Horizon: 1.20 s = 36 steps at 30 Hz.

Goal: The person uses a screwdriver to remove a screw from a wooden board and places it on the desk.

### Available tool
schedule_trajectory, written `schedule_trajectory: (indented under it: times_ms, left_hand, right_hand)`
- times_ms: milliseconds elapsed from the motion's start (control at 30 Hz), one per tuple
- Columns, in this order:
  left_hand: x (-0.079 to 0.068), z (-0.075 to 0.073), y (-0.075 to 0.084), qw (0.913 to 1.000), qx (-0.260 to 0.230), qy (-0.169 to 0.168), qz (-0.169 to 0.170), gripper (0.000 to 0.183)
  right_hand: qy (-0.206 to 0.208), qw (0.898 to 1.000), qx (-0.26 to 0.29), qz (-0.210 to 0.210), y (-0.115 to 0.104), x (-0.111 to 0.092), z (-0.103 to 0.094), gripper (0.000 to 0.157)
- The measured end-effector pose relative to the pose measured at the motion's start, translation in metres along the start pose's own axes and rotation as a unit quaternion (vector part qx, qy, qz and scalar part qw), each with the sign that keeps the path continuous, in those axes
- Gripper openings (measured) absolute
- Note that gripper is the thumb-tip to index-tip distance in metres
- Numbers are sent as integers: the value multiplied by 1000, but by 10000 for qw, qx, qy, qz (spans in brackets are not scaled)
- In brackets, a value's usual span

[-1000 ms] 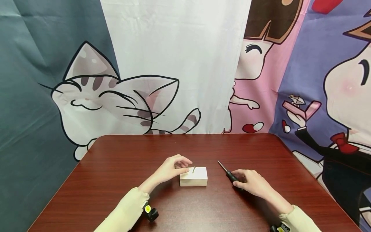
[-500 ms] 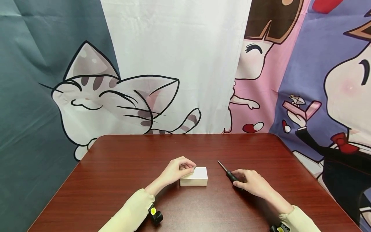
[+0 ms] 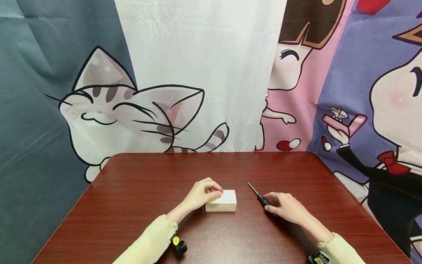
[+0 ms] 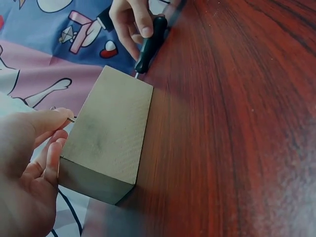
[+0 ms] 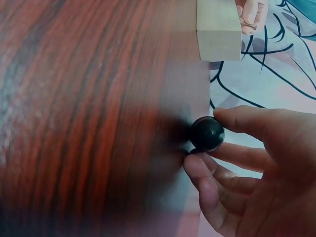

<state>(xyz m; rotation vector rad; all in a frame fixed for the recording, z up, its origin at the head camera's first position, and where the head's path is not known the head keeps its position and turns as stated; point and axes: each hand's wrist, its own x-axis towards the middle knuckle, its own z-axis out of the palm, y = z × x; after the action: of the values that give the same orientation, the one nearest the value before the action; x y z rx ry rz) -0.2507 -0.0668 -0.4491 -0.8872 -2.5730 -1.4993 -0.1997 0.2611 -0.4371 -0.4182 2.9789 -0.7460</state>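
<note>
A pale wooden block (image 3: pixel 221 206) lies on the table in front of me. My left hand (image 3: pixel 202 193) is over its left part, thumb and fingertips pinching a small screw (image 4: pixel 71 119) at the block's top face; most of the screw is hidden by the fingers. To the right of the block, my right hand (image 3: pixel 287 208) holds a screwdriver by its black handle (image 3: pixel 263 200). The metal shaft (image 3: pixel 252 189) points away and to the left, apart from the block. In the right wrist view the round handle end (image 5: pixel 207 134) sits between thumb and fingers.
The reddish-brown wood table (image 3: pixel 158 168) spreads around both hands. Behind its far edge hangs a cloth backdrop (image 3: pixel 197 44) printed with a cat and cartoon figures. A small camera (image 3: pixel 179 246) is strapped at the left wrist.
My left hand has moved right over the block and closed its fingertips on the screw, which stood uncovered on the block's top before. The right hand and screwdriver have stayed in place.
</note>
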Motion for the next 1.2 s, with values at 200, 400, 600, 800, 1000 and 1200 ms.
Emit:
schedule_trajectory:
  times_ms: [200,400,600,800,1000,1200]
  left_hand:
    - [1,1,1,9999,-4,34,-144,11]
    - [1,2,2,9997,-77,59,-238,10]
    - [2,3,3,9995,-44,178,-252,8]
    - [2,4,3,9987,26,399,-303,4]
    - [1,4,4,9986,21,439,-288,4]
    - [-1,-7,9,9987,-323,382,-139,5]
  right_hand:
    - [-28,10000,10,87,0,0,-1,36]
    - [-25,10000,28,78,0,-1,0,36]
    - [3,10000,12,49,1,-1,0,36]
    - [32,10000,-16,31,2,-1,0,36]
    - [25,10000,17,28,2,0,0,35]
    - [-5,10000,34,22,2,1,1,34]
